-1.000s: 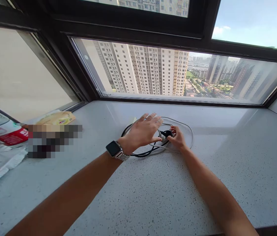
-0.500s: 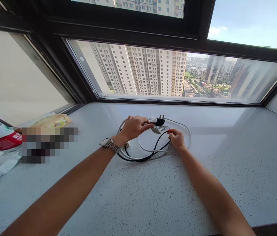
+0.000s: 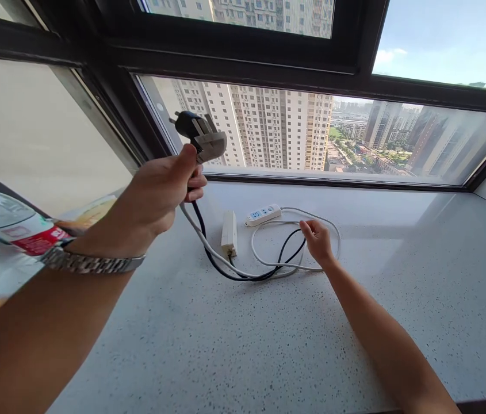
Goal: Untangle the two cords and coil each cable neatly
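Observation:
Raised at the left, my left hand (image 3: 169,184) is closed round two power plugs, a black plug (image 3: 187,123) and a white plug (image 3: 211,145), whose prongs point up and outward. A black cord (image 3: 202,221) and a white cord (image 3: 191,217) hang from this hand to the sill. My right hand (image 3: 317,238) rests low over the loops, its thumb and fingers pinched on the black cord, perhaps also on the white one. Between the hands lie a white power strip (image 3: 263,215) and a second white block (image 3: 229,233), from which a black cord runs.
On the left lie a plastic bottle (image 3: 31,230) with a red label and a tan packet (image 3: 94,213), partly behind my left arm. A dark window frame (image 3: 312,180) borders the speckled sill (image 3: 243,339) at the back.
My left hand has lifted both plugs up and to the left, drawing their cords off the sill. The power strip and white block are now uncovered. My right hand has barely moved.

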### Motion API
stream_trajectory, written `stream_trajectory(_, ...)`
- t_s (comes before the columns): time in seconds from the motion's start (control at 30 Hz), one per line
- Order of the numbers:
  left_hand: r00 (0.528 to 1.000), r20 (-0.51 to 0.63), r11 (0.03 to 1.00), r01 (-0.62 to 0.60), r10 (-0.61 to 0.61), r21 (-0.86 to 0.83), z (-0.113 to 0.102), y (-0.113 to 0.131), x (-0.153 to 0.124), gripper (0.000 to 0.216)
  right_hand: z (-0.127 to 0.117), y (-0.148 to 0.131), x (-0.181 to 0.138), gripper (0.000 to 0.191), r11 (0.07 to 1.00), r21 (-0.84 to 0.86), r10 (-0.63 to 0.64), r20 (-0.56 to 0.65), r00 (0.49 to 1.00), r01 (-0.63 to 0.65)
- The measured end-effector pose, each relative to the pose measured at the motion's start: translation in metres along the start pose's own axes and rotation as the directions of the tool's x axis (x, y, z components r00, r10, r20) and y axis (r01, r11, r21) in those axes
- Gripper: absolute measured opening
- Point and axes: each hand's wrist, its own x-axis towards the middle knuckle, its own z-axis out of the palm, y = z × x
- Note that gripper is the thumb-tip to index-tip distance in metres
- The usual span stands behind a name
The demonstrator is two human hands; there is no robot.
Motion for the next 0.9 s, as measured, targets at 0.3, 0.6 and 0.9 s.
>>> stream_trajectory(0.3,0.986,-0.155,0.977,0.02,-0.054,-0.213,0.03,0.074,-0.012,0.058,-0.016,-0.002,-0.026,0.045,0.891,-0.33,-0.072,0.576,0.814,0.312)
stream_trajectory(0.6,0.997,-0.082,0.784,-0.053,0.003,-0.618,0.08,0.084,-0.038,0.059,-0.01,-0.052,-0.034,0.081,0.984,0.077,-0.176,0.192,0.965,0.164)
stream_trajectory(0.9,0.978,0.107,0.865,-0.105,0.179,-0.491,0.133,0.049,-0.049,0.053,0.008,-0.089,0.004,0.033,0.831,0.554,0.051,0.034,0.998,-0.061)
